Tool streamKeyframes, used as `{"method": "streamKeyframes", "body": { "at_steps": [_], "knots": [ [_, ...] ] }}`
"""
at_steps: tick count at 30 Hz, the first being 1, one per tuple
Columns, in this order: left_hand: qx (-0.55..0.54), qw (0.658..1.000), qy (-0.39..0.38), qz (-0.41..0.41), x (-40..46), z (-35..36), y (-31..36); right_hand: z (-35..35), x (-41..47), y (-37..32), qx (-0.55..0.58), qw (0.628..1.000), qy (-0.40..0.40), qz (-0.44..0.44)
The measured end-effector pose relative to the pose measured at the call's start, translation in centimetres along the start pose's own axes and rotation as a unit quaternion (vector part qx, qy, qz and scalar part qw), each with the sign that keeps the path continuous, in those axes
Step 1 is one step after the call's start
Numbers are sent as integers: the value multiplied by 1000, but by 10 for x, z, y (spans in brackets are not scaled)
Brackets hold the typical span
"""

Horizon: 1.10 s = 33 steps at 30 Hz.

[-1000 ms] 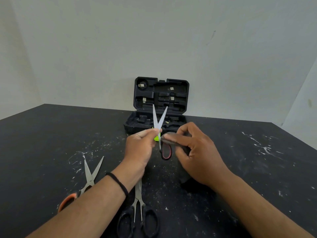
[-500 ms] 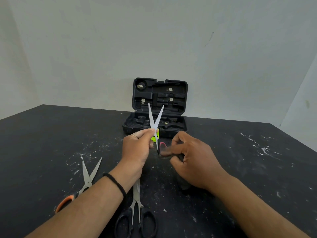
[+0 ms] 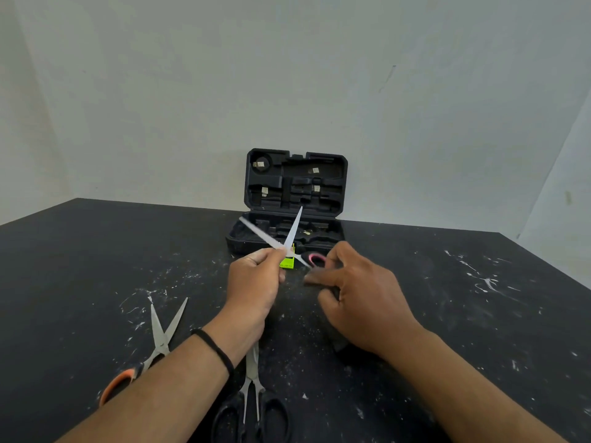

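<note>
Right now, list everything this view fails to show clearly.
Head view:
Held scissors: handles hidden behind left hand and right hand; only a pink loop shows.
Right hand's grip on that loop: motion blur, unclear.
Green object: partly behind the left fingers, unidentifiable.
Black-handled scissors: handles cut by the bottom edge.
Orange-handled scissors: handle partly under the left forearm.
Tool case contents: too small.

It looks like a plain workshop or test room. A black counter, scuffed and streaked with white marks, stands in a corner of bare white walls. An open black moulded tool case sits at the back, and spare scissors lie loose on the counter.
</note>
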<state>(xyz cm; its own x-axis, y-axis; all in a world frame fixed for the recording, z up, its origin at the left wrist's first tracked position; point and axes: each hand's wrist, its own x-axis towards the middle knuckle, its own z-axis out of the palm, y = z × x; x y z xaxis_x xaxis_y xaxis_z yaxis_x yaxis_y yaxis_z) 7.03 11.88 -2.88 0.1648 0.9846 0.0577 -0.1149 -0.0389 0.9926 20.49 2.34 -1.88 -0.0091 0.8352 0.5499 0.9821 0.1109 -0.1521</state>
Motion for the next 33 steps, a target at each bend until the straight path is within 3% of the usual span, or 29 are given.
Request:
{"method": "streamKeyframes", "body": {
  "at_steps": [3,6,10,16,21,23,26,28,33],
  "knots": [
    [-2,1000,0,-13,-1,-2,3,1,0,11,-5,998,30,47],
    [9,1000,-9,-10,-2,-2,3,2,-2,14,66,993,92,42],
    [79,994,-12,69,-8,2,-2,2,1,5,138,972,182,49],
    [150,970,-34,190,-23,13,-4,4,2,1,60,986,134,82],
    [97,971,-14,218,-22,8,5,0,1,0,-18,996,56,66],
    [99,970,1,221,-20,5,7,0,1,2,-4,995,66,79],
    [104,973,11,203,-16,3,6,-3,1,5,64,980,169,85],
    [109,974,6,197,-16,3,3,-2,0,5,101,975,185,74],
    [86,985,-4,152,-13,8,-4,0,-1,-6,148,986,72,11]
  ]
}}
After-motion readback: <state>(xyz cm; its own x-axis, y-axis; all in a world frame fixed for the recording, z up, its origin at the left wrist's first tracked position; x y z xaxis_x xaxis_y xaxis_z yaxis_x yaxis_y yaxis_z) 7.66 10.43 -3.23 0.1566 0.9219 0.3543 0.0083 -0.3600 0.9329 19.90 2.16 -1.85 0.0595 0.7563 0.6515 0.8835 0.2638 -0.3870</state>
